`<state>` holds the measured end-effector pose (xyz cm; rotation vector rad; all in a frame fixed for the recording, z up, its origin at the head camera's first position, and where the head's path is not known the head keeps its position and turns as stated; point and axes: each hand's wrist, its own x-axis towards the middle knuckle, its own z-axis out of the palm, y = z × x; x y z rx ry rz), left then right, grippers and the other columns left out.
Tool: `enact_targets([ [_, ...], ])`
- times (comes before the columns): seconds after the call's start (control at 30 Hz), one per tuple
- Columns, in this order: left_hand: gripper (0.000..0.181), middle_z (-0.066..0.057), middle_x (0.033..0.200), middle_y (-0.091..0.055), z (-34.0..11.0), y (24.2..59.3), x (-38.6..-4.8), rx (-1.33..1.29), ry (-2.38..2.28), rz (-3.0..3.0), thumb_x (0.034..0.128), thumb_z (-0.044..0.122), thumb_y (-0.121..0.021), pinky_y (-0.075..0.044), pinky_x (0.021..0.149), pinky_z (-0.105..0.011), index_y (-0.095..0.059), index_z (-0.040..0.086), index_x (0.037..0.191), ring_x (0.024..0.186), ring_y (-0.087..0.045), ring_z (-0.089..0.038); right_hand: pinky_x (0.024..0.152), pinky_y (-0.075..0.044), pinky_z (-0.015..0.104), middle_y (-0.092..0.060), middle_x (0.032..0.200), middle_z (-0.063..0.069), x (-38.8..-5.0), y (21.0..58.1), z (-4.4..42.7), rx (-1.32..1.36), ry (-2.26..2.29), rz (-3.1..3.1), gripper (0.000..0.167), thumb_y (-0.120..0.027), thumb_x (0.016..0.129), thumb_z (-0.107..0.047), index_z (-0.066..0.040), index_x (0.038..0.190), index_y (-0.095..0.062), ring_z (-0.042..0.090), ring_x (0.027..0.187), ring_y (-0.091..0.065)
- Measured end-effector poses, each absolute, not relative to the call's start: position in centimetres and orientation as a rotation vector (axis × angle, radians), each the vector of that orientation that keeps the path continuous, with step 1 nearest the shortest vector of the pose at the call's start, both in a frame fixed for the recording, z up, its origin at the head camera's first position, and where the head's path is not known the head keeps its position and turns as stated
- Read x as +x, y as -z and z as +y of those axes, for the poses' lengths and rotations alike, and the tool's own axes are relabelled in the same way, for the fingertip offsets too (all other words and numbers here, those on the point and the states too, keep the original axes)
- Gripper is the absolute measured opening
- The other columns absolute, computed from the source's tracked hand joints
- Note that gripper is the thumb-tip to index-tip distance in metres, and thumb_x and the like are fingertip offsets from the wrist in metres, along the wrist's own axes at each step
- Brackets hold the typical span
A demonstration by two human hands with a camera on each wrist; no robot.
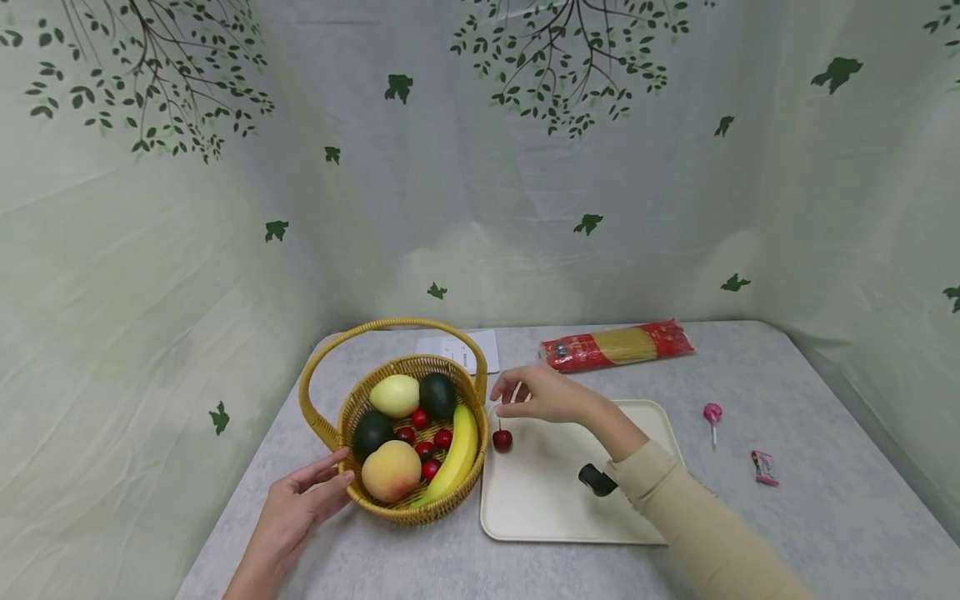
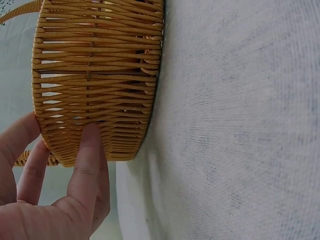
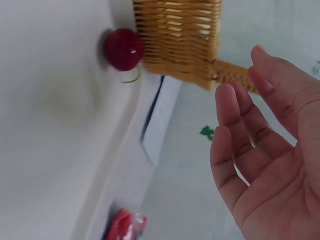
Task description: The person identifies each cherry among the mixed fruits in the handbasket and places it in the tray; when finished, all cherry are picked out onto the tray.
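The dark-red, glossy, round cherry (image 1: 502, 440) lies on the cream, rectangular, shallow tray (image 1: 570, 504), near its left edge. It should handle as light; its smooth skin is likely to be slippery and, if the fruit is real, easily bruised. Preferred hold: a light pinch across the sides of the body; the thin green stem (image 3: 134, 80) offers a secondary hold but may bend or detach. The right hand (image 1: 546, 393) is above the cherry, empty, thumb and fingers apart; no contact shows in the right wrist view. Just beside the tray stands the golden-brown, round, woven basket (image 1: 408, 515), containing fruit. The left hand (image 1: 300, 504) rests its fingertips on the basket's rim and outer wall, fingers extended and spread. Behind the tray lies the red-and-yellow, long plastic noodle packet (image 1: 630, 346).
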<state>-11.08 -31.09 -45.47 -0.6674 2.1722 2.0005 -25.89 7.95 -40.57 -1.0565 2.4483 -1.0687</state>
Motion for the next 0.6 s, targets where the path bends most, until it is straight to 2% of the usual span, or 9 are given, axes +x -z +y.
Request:
enact_targets([
  [0.17,0.064,-0.005,0.135,-0.055,-31.1,45.6,-11.2,-0.661,-2.009,2.169,0.0949,0.02,-0.085,-0.065,0.093,-0.034,-0.061,0.011,0.153,0.106,-0.069,-0.005,0.082,-0.061,0.024,-0.073,0.108,-0.002,-25.2,39.1,7.1,-1.102,1.072,2.436,0.026,-0.077,0.102,-0.027,-0.011,0.123,-0.075,0.017,0.097,-0.071],
  [0.33,0.064,-0.006,0.135,-0.054,-31.0,45.6,-11.2,-0.644,-2.013,2.172,0.0947,0.02,-0.085,-0.065,0.095,-0.035,-0.061,0.01,0.153,0.108,-0.066,-0.005,0.084,-0.061,0.024,-0.076,0.111,-0.001,-24.5,37.9,5.9,-1.171,1.045,2.399,0.022,-0.075,0.103,-0.027,-0.015,0.122,-0.075,0.017,0.099,-0.072],
  [0.5,0.063,-0.005,0.135,-0.054,-31.0,45.6,-11.1,-0.642,-2.019,2.164,0.0952,0.019,-0.085,-0.065,0.095,-0.035,-0.061,0.01,0.153,0.11,-0.065,-0.006,0.087,-0.061,0.022,-0.075,0.109,-0.003,-24.0,37.4,4.7,-1.181,0.993,2.37,0.024,-0.074,0.104,-0.025,-0.018,0.127,-0.074,0.013,0.099,-0.072],
  [0.6,0.062,-0.006,0.135,-0.053,-31.1,45.6,-11.0,-0.641,-2.026,2.16,0.0951,0.019,-0.085,-0.065,0.095,-0.034,-0.062,0.011,0.153,0.11,-0.065,-0.006,0.089,-0.06,0.022,-0.077,0.113,-0.003,-23.7,37.2,3.9,-1.201,0.944,2.346,0.028,-0.074,0.104,-0.026,-0.02,0.131,-0.073,0.009,0.099,-0.072],
])
